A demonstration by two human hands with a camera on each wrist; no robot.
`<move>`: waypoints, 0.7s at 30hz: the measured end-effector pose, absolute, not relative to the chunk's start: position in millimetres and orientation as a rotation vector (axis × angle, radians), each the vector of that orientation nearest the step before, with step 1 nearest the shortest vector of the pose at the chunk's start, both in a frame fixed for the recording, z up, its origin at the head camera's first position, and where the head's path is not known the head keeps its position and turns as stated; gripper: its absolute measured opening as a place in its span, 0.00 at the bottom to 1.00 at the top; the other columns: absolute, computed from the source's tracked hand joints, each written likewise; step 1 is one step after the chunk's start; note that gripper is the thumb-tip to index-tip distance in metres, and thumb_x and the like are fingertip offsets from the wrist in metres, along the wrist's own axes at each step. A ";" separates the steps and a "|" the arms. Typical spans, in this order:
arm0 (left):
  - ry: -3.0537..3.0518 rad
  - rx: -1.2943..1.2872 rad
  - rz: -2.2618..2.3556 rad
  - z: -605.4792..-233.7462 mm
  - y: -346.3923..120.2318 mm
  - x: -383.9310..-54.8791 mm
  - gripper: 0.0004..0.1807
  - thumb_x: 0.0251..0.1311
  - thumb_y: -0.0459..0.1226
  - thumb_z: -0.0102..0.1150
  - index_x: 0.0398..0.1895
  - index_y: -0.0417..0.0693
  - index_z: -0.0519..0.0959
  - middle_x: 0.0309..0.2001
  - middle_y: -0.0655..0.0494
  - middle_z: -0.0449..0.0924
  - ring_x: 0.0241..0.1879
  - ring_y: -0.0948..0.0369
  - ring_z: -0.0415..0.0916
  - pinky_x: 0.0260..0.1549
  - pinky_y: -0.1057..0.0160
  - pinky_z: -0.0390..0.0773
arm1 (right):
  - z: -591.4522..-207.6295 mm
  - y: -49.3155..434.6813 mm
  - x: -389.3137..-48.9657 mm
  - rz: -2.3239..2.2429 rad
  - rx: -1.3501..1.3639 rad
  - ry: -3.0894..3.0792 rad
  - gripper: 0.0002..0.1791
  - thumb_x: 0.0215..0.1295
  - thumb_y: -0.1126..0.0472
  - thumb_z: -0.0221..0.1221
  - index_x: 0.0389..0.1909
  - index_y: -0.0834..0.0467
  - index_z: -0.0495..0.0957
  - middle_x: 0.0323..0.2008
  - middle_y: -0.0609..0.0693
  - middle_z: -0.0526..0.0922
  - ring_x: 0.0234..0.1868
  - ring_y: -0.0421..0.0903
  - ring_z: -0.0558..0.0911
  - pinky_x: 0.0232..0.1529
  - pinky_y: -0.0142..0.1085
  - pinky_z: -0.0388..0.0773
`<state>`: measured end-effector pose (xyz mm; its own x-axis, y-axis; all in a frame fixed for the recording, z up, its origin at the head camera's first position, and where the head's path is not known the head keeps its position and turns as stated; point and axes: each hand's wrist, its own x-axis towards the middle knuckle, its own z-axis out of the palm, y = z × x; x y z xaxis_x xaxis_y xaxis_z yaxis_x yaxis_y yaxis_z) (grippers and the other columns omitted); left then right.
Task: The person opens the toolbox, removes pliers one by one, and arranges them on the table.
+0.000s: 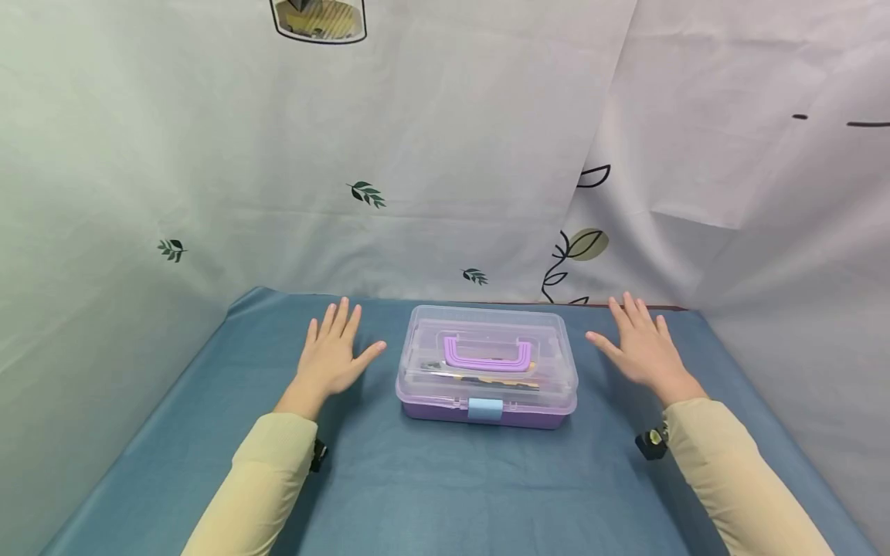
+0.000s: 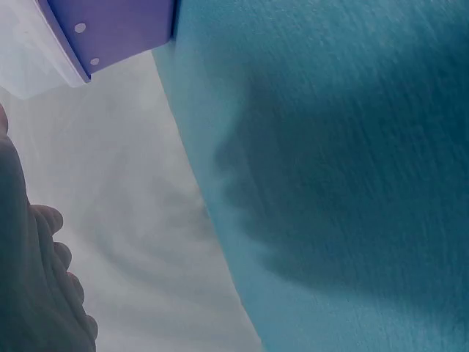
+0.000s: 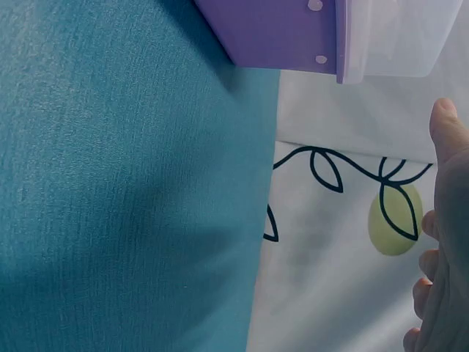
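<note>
A purple storage box (image 1: 424, 411) with a clear lid, a lilac carry handle (image 1: 487, 364) and a light blue latch (image 1: 484, 409) sits closed on the blue cloth. Through the lid some slim items show, too blurred to name. To the left of the box, my left hand (image 1: 328, 357) hovers with fingers straight and thumb spread, holding nothing. My right hand (image 1: 643, 347) is held out to the right of the box, palm down, fingers spread, also touching nothing. Both wrist views show the purple box side (image 2: 128, 33) apart from the hand.
Blue cloth (image 1: 445, 494) covers the table. Pale fabric walls (image 1: 431, 139) printed with leaves rise behind and at both sides. A small black device (image 1: 651, 443) is worn under the right wrist, another (image 1: 318, 455) under the left.
</note>
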<state>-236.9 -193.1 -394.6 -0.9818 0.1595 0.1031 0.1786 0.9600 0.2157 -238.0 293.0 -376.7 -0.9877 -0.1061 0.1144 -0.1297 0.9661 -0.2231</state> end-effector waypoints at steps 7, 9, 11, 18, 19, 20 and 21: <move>-3.034 -0.248 -0.477 -395.5 -189.6 -238.6 0.52 0.59 0.72 0.29 0.76 0.49 0.37 0.76 0.46 0.28 0.75 0.46 0.26 0.71 0.40 0.30 | -376.7 292.3 -237.9 0.344 0.191 -3.016 0.51 0.64 0.28 0.38 0.74 0.62 0.41 0.74 0.66 0.36 0.74 0.64 0.36 0.68 0.66 0.33; -3.034 -0.245 -0.515 -395.1 -188.3 -238.2 0.51 0.60 0.71 0.29 0.76 0.48 0.38 0.76 0.45 0.29 0.75 0.46 0.27 0.71 0.40 0.31 | -376.5 291.2 -238.1 0.348 0.191 -3.015 0.51 0.64 0.29 0.39 0.74 0.62 0.41 0.74 0.65 0.36 0.74 0.64 0.36 0.68 0.66 0.33; -3.030 -0.247 -0.555 -394.7 -186.6 -238.0 0.50 0.61 0.69 0.31 0.75 0.47 0.39 0.76 0.45 0.30 0.75 0.45 0.28 0.71 0.40 0.33 | -376.8 290.4 -238.5 0.352 0.191 -3.014 0.51 0.64 0.29 0.40 0.74 0.61 0.41 0.74 0.65 0.36 0.74 0.64 0.37 0.68 0.66 0.33; -3.004 -0.279 -0.664 -393.0 -179.0 -238.1 0.48 0.63 0.67 0.32 0.75 0.44 0.41 0.76 0.43 0.35 0.74 0.44 0.33 0.71 0.40 0.37 | -374.2 285.5 -236.9 0.373 0.211 -3.014 0.50 0.65 0.29 0.39 0.74 0.61 0.42 0.74 0.66 0.36 0.74 0.65 0.38 0.69 0.65 0.35; -2.999 -0.285 -0.673 -392.8 -178.0 -238.4 0.48 0.63 0.67 0.32 0.75 0.43 0.41 0.76 0.43 0.36 0.74 0.44 0.34 0.71 0.40 0.38 | -373.7 284.9 -236.8 0.374 0.214 -3.015 0.51 0.64 0.28 0.38 0.74 0.61 0.42 0.74 0.66 0.36 0.74 0.65 0.38 0.69 0.65 0.36; -2.995 -0.290 -0.685 -392.8 -176.9 -238.6 0.48 0.63 0.67 0.32 0.75 0.43 0.42 0.76 0.43 0.37 0.74 0.43 0.34 0.71 0.40 0.39 | -373.1 284.5 -236.7 0.380 0.217 -3.016 0.51 0.64 0.28 0.38 0.74 0.62 0.42 0.74 0.66 0.37 0.74 0.65 0.38 0.69 0.65 0.36; -2.992 -0.294 -0.695 -392.7 -175.8 -238.8 0.48 0.63 0.67 0.32 0.75 0.43 0.42 0.76 0.43 0.37 0.74 0.43 0.35 0.71 0.40 0.40 | -372.6 283.9 -236.7 0.388 0.221 -3.017 0.50 0.65 0.29 0.39 0.74 0.62 0.42 0.74 0.66 0.37 0.73 0.65 0.39 0.69 0.65 0.36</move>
